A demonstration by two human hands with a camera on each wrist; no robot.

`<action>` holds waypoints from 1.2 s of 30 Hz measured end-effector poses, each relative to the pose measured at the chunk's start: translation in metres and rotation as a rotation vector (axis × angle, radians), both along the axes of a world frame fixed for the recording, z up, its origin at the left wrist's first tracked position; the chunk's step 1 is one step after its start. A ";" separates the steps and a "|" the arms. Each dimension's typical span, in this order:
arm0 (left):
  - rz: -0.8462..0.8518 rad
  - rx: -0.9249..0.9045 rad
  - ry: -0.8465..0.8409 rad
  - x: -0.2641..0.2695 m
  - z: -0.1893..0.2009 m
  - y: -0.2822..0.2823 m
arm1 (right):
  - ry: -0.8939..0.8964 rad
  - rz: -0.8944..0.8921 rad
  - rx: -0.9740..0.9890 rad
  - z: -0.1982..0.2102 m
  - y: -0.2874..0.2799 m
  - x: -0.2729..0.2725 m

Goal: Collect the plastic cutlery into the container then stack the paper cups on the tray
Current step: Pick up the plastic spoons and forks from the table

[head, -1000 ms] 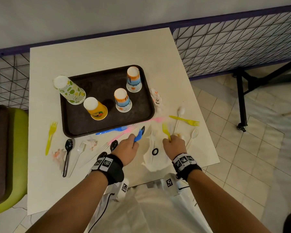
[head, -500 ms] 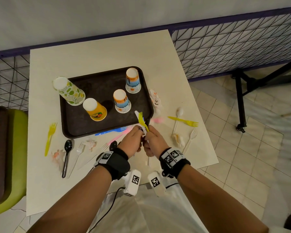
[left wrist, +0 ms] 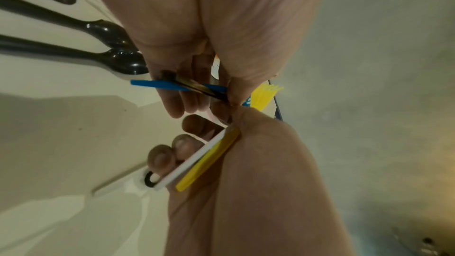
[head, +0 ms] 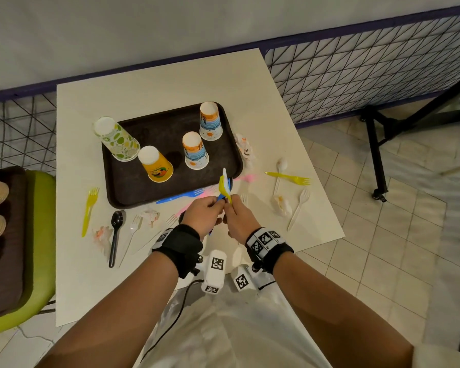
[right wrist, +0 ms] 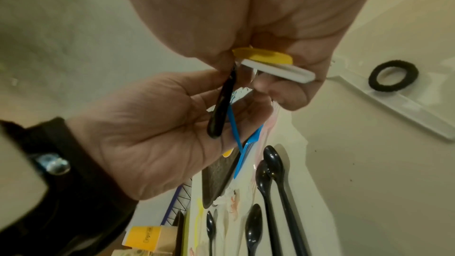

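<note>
Hands meet — left point(head: 206, 211) pinches blue cutlery point(left wrist: 157, 85); right point(head: 239, 217) grips yellow fork point(head: 225, 191).

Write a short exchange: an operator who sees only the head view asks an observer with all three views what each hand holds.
Operator: From the head view, does the left hand grip anything besides the blue plastic utensil?
Observer: Yes, a black plastic utensil lies across its fingers as well.
Operator: And the right hand?
Observer: A flat white plastic handle sits against the handle of the yellow plastic fork in its grip.
</note>
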State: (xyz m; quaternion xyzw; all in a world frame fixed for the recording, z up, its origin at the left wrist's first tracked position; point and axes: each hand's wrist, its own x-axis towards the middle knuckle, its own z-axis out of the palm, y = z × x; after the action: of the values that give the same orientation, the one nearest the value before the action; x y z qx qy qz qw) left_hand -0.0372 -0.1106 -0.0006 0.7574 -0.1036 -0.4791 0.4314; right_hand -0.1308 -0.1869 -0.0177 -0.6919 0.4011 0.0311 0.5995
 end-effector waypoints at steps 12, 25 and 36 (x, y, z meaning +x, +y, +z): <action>0.088 0.022 0.228 -0.047 0.024 -0.042 | -0.119 -0.172 0.273 0.013 -0.033 -0.037; -0.142 0.498 -0.482 -0.075 -0.008 -0.090 | 0.152 -0.166 0.007 -0.021 -0.165 -0.136; -0.336 0.665 -0.617 -0.081 -0.044 -0.075 | 0.236 -0.129 -0.253 -0.036 -0.183 -0.168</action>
State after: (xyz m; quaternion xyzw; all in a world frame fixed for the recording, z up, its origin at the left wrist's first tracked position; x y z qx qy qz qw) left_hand -0.1179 -0.1854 -0.0446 0.9338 -0.1886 -0.3023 0.0318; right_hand -0.2988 -0.3700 -0.0535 -0.7261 0.5130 0.0227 0.4573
